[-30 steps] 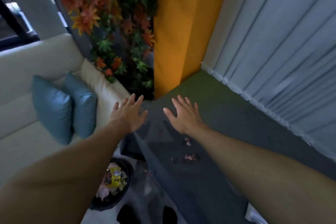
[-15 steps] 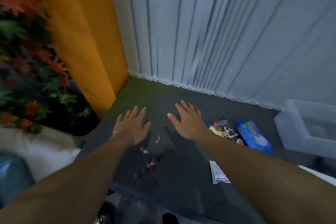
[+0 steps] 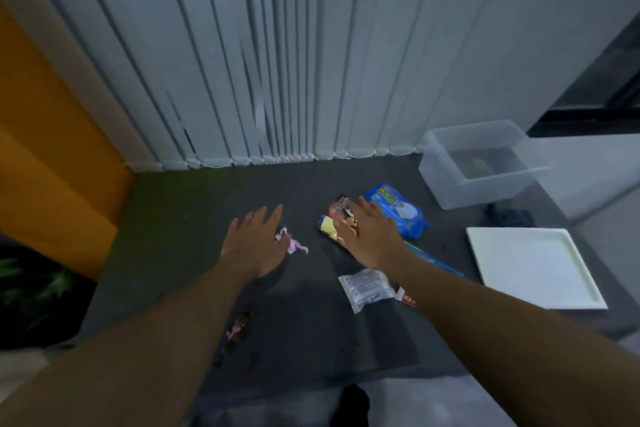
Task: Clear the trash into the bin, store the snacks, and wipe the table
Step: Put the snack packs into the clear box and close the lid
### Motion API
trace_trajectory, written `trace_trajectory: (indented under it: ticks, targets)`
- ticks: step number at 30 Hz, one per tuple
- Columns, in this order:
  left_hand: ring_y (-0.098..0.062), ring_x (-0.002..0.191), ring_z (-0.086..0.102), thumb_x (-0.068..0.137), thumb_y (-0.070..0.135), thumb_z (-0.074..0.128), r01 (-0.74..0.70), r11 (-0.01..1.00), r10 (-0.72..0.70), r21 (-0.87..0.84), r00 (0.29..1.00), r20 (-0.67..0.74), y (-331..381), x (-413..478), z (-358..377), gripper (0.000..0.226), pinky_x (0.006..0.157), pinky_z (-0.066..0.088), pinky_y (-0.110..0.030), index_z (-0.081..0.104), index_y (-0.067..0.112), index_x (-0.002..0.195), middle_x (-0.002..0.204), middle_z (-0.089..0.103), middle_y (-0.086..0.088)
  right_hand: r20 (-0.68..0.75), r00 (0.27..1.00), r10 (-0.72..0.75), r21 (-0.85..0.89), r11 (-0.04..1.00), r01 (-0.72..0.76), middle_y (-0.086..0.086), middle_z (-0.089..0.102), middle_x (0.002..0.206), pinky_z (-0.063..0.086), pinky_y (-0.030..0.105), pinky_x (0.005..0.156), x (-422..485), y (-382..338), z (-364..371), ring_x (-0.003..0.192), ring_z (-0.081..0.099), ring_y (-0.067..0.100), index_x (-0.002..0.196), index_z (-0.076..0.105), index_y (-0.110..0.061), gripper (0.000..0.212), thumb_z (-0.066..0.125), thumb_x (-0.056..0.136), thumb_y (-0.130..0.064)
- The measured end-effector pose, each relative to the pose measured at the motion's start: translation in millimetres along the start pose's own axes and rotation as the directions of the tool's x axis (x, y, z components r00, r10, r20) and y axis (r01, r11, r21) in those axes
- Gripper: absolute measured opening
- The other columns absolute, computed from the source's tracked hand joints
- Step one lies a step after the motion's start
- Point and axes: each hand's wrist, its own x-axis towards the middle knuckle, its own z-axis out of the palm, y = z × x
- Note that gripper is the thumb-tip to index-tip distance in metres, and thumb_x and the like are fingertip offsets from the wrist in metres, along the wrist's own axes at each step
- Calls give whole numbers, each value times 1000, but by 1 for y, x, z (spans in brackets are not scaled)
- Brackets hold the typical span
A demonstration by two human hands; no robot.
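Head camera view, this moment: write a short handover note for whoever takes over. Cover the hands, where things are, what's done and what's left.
Left hand: open, above the table beside a pink wrapper scrap, holding nothing.
Right hand: open, over the yellow snack packet; contact unclear.
Blue packet, white packet and red-white wrapper lie near it, with crumbs by the left forearm. Clear box, white tray and dark cloth are at the right.
Done: nothing visibly stored or binned.
Left: bin the scraps (no bin in view), store the snacks, wipe.
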Motion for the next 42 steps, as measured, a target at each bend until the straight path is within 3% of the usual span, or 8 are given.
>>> trace_trajectory:
  ticks: [17,27,34,42]
  targets:
    - [-25,152,14,98,56,32,-12,1000,11,13,999,44,95,78,26,71,123,11,-49,5,32,159,166,14,-5,105,993,61,15,998,-63,3,9,167,7,59,121,36,119,-18,153,4,26,157,19,-27,71,30,97,-65]
    - [-27,153,14,100,57,31,-50,998,46,39,995,88,119,112,33,70,123,11,-51,3,31,159,166,14,-8,98,994,53,54,997,-59,5,15,165,14,61,119,61,144,-18,151,11,28,153,28,-23,66,35,99,-61]
    - [-28,151,18,100,56,32,-134,989,126,62,984,123,129,143,42,71,122,14,-49,6,28,160,166,16,-7,106,986,125,64,989,-132,3,7,167,12,61,118,76,155,-17,153,5,29,156,20,-26,70,41,98,-60]
    - [-27,153,10,98,52,40,-182,983,171,23,953,250,122,174,68,75,123,12,-49,2,31,160,168,3,-3,156,972,175,62,980,-187,3,2,166,26,62,115,98,167,5,152,5,29,157,10,-36,80,57,93,-53]
